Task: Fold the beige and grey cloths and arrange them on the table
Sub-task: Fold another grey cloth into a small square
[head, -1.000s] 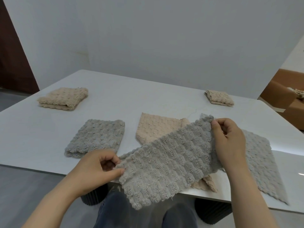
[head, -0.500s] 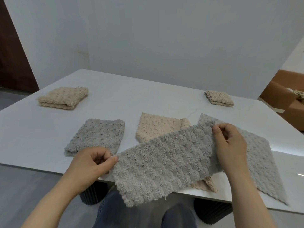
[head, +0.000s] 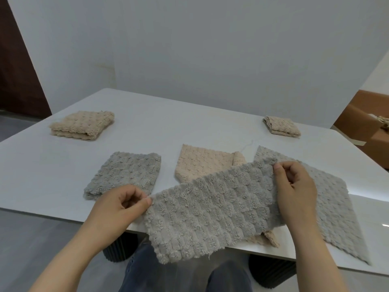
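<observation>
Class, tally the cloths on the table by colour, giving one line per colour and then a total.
Beige: 3, far-left folded cloth, far-right folded cloth, centre beige cloth
Grey: 3, folded grey cloth, held grey cloth, flat grey cloth (last two taken as separate)
Total: 6

Pale grey on the stretched cloth (head: 210,211), tufted in slanting ribbed rows, with a bubbled check on its flat far half. Same grey, same bubbled tufts on the folded grey cloth (head: 124,173). Soft beige with a brick-like weave on the middle beige cloth (head: 202,165); beige and knobbly on the left folded cloth (head: 82,125) and the right folded cloth (head: 281,126). White with a faint grey vein on the counter (head: 168,127). Dark blue on the trousers (head: 143,268).
</observation>
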The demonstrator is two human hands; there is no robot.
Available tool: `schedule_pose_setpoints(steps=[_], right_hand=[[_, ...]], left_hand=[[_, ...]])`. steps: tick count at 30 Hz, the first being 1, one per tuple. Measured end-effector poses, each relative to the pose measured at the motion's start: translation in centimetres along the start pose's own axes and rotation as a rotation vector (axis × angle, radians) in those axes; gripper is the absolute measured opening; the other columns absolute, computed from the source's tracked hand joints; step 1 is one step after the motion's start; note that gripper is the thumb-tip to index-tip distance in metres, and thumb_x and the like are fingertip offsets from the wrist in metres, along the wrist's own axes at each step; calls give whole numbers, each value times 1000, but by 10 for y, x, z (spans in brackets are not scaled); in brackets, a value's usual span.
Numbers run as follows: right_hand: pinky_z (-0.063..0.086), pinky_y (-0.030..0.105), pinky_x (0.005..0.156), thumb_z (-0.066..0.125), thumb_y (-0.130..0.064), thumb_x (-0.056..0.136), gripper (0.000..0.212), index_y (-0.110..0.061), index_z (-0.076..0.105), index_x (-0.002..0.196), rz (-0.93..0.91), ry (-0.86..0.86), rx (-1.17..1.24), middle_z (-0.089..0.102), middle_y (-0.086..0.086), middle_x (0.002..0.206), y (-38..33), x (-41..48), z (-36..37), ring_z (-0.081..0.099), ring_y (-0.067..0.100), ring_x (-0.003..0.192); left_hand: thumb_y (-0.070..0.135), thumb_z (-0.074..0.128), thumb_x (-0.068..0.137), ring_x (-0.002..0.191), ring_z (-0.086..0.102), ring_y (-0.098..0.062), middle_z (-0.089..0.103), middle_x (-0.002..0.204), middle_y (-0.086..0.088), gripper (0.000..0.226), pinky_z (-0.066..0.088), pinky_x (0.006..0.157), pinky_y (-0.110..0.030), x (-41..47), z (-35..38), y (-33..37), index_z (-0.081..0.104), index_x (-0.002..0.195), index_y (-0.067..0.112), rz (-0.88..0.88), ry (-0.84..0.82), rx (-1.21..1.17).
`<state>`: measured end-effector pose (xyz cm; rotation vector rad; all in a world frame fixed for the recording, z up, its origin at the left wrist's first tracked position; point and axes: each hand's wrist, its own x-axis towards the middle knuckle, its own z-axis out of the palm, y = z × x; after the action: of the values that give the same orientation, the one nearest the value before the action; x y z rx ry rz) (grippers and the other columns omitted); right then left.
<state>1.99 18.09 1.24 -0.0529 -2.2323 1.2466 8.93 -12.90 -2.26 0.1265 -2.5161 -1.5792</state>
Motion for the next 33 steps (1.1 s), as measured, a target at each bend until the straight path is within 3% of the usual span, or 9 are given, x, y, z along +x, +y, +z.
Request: schedule_pose_setpoints(steps=[3, 6, 10, 14, 16, 20, 25, 28, 33], right_hand=[[39, 21, 60, 55, -24, 95, 11, -17, 61, 89, 19, -1, 12, 63, -1, 78, -1, -3, -1, 55, 7, 71], [40, 24, 58, 56, -25, 95, 12, -17, 61, 87, 29, -11, 19, 65, 6, 76, -3, -7, -1, 55, 16, 67], [36, 22, 55, 56, -25, 94, 17, -15, 60, 81, 35, 7, 29, 63, 12, 70, -6, -11, -1, 50, 20, 62], [40, 28, 60, 56, -27, 94, 18, -17, 61, 81, 35, 42, 34, 63, 4, 72, -8, -16, 0, 56, 22, 68], [43, 29, 60, 57, -29, 93, 16, -22, 60, 79, 17, 36, 23, 63, -2, 73, -10, -18, 0, 57, 14, 68], [42, 13, 53, 65, -27, 87, 16, -28, 63, 71, 3, -13, 55, 62, -8, 65, -19, -24, -2, 53, 6, 61], [45, 15, 53, 69, -23, 84, 13, -24, 68, 71, 4, -178, 155, 65, -3, 66, -38, -30, -8, 57, 12, 59], [43, 13, 47, 70, -15, 83, 10, -16, 68, 73, 45, -290, 299, 62, -4, 59, -57, -36, -9, 52, 5, 48], [47, 22, 46, 69, -7, 82, 9, -6, 65, 75, 75, -481, 492, 60, 6, 57, -80, -51, -4, 53, 14, 42]], left_hand=[[16, 62, 89, 58, 53, -14, 57, 60, -4, 21, 46, 64, -30, 1, 4, 0, 64, 68, 13, -65, 24, -182], [17, 57, 91, 61, 50, -20, 54, 67, -11, 19, 45, 55, -26, 2, 11, 2, 63, 76, 8, -160, 49, -416], [30, 70, 83, 61, 44, -25, 52, 72, -16, 25, 43, 45, -24, 4, 15, 3, 64, 80, 6, -116, 105, -405], [50, 72, 61, 62, 44, -27, 53, 72, -16, 49, 40, 56, -32, 1, 15, 12, 60, 76, 6, -137, 98, -485], [52, 76, 59, 62, 45, -27, 52, 72, -15, 53, 39, 57, -34, 0, 19, 17, 59, 76, 4, -155, 83, -538], [38, 71, 65, 42, 40, -10, 45, 50, 0, 33, 37, 42, -20, -4, 25, 34, 58, 73, 10, -158, 57, -610], [29, 68, 68, 40, 36, -8, 40, 55, -1, 17, 35, 37, -15, -10, 25, 61, 63, 73, 14, -133, 13, -709], [21, 67, 69, 40, 44, -7, 45, 51, 4, 8, 43, 41, -14, -13, 28, 75, 64, 71, 14, -88, -18, -726], [8, 64, 82, 49, 55, -9, 55, 56, 4, 1, 50, 54, -15, -15, 36, 84, 65, 82, 7, 20, -28, -625]])
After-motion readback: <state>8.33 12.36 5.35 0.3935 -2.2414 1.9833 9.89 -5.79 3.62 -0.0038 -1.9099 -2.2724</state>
